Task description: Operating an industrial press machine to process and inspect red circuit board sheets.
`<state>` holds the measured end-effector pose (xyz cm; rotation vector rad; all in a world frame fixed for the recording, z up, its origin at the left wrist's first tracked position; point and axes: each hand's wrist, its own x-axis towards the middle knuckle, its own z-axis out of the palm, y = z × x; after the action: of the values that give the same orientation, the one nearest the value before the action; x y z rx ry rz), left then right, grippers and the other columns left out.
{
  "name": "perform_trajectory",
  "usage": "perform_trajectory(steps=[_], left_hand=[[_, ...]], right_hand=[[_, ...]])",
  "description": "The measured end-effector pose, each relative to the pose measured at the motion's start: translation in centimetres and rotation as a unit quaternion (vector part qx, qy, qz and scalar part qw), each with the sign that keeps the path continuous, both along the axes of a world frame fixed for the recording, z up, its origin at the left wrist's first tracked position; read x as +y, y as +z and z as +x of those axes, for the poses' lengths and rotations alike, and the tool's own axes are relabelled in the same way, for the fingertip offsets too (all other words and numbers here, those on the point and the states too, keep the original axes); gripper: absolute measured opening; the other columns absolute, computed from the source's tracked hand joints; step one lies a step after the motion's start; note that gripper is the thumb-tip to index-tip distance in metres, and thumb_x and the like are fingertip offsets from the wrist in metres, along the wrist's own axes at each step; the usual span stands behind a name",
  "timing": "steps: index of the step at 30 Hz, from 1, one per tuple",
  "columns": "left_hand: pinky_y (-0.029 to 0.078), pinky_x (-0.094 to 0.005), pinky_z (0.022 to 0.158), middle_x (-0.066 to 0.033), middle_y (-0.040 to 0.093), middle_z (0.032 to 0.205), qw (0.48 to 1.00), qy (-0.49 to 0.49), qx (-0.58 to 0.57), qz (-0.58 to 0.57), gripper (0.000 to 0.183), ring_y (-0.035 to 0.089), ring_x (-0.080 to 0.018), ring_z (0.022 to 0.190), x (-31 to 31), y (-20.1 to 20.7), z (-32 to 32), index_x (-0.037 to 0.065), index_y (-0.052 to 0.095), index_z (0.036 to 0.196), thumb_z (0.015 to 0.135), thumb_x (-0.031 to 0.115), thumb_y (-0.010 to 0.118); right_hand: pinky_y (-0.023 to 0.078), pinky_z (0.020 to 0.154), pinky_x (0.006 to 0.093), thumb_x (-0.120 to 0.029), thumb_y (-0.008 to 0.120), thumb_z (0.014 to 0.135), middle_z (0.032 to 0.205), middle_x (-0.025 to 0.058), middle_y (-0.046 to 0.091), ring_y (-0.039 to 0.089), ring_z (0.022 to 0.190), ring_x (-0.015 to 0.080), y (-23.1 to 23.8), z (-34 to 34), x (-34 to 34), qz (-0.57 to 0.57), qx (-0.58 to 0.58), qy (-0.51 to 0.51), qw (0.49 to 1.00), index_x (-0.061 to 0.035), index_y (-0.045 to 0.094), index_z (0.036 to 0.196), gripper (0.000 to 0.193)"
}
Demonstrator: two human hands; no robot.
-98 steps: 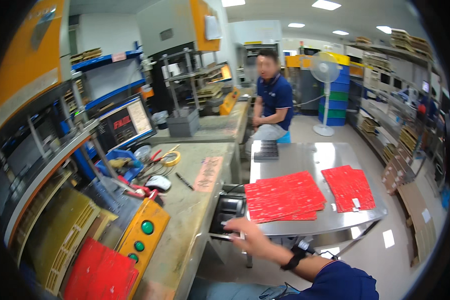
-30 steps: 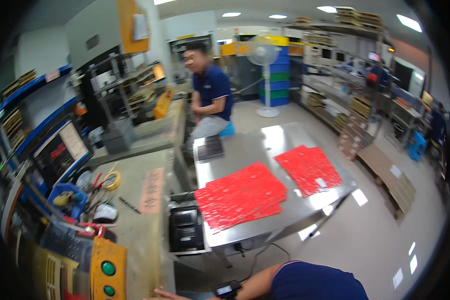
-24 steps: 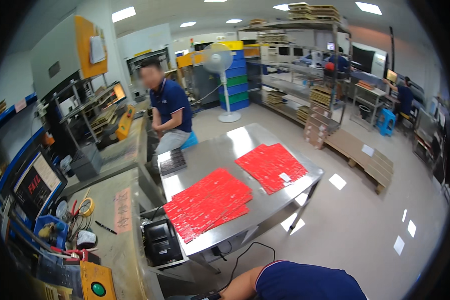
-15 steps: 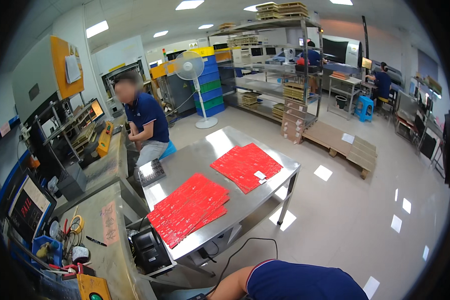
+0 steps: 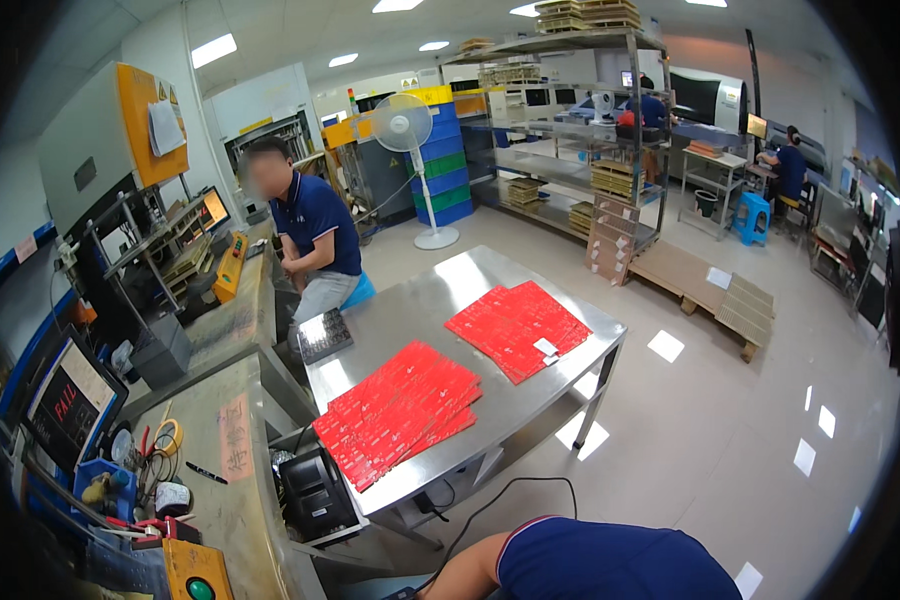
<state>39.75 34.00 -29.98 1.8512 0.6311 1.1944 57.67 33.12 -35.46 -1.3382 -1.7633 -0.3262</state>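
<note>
Neither of my hands shows. At the lower edge I see only a dark blue sleeve (image 5: 610, 560) and part of my bare arm (image 5: 467, 565), whose hand is out of the picture. A black cable (image 5: 515, 482) loops up from beside that arm, and a small dark piece at its end is cut off by the edge. On the steel table (image 5: 390, 335) ahead lie two fanned stacks of red circuit board panels, a nearer one (image 5: 400, 410) and a farther one (image 5: 518, 328) with small white labels on it. A flat black tray-like block (image 5: 324, 337) sits at the table's left corner.
A workbench (image 5: 205, 500) at left carries a monitor (image 5: 65, 395), yellow tape (image 5: 168, 437), a black pen (image 5: 206, 472) and a yellow box with a green button (image 5: 200, 588). A seated person (image 5: 315, 240), a standing fan (image 5: 422, 170), metal shelving (image 5: 570, 150) and a wooden pallet (image 5: 700, 285) stand beyond.
The whole view has shifted slightly, so the room sits a little farther right in the picture. The red panels and the tray-like block keep their places on the table.
</note>
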Motion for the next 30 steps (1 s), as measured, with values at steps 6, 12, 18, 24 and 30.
perform_trajectory(steps=[6, 12, 18, 24, 30], left_hand=[[0.043, -0.0246, 0.046, -0.0146, 0.063, 0.074, 0.999, 0.029, -0.011, 0.008, 0.019, 0.050, -0.0155, 0.046, 0.1, -0.3, -1.1, -0.002, 0.049, 0.107, 0.089, 0.003, 0.052], [0.043, -0.0244, 0.046, -0.0148, 0.063, 0.074, 0.997, 0.060, -0.035, 0.021, 0.020, 0.050, -0.0159, 0.045, -0.4, -0.6, -2.3, -0.003, 0.049, 0.109, 0.089, 0.002, 0.051], [0.043, -0.0242, 0.047, -0.0150, 0.064, 0.074, 0.994, 0.081, -0.057, 0.046, 0.022, 0.050, -0.0163, 0.045, -1.1, -0.1, -2.9, -0.003, 0.049, 0.110, 0.089, 0.001, 0.051], [0.043, -0.0248, 0.047, -0.0131, 0.062, 0.071, 0.987, 0.115, -0.057, 0.093, 0.023, 0.050, -0.0161, 0.046, -1.5, 0.0, -3.5, -0.003, 0.051, 0.111, 0.089, 0.005, 0.053], [0.044, -0.0260, 0.049, -0.0090, 0.059, 0.066, 0.966, 0.159, 0.033, 0.201, 0.026, 0.050, -0.0155, 0.048, -0.3, -2.4, -5.3, -0.001, 0.057, 0.110, 0.088, 0.012, 0.058]], right_hand=[[-0.001, 0.107, 0.0555, -0.056, 0.040, 0.091, 0.145, 0.0177, 0.028, 0.021, 0.137, 0.0342, -0.7, 0.0, 0.5, 0.016, 0.021, 0.017, 0.999, -0.0086, 0.033, 0.140, 0.068], [0.000, 0.108, 0.0548, -0.053, 0.044, 0.090, 0.144, 0.0173, 0.030, 0.022, 0.136, 0.0339, -0.9, -0.2, 0.7, 0.025, 0.029, 0.017, 0.999, -0.0081, 0.039, 0.135, 0.064], [0.003, 0.108, 0.0546, -0.051, 0.046, 0.089, 0.144, 0.0149, 0.031, 0.024, 0.136, 0.0316, -0.3, -0.1, 0.1, 0.002, 0.033, 0.020, 0.999, -0.0093, 0.040, 0.134, 0.062], [0.004, 0.109, 0.0537, -0.050, 0.047, 0.088, 0.144, 0.0128, 0.031, 0.023, 0.136, 0.0292, 0.0, 0.1, -0.2, -0.031, 0.016, -0.002, 0.999, -0.0104, 0.039, 0.135, 0.062], [0.002, 0.110, 0.0523, -0.050, 0.046, 0.089, 0.144, 0.0125, 0.032, 0.025, 0.136, 0.0285, 0.0, -0.1, -0.2, -0.024, 0.018, -0.004, 1.000, -0.0101, 0.040, 0.135, 0.061]])
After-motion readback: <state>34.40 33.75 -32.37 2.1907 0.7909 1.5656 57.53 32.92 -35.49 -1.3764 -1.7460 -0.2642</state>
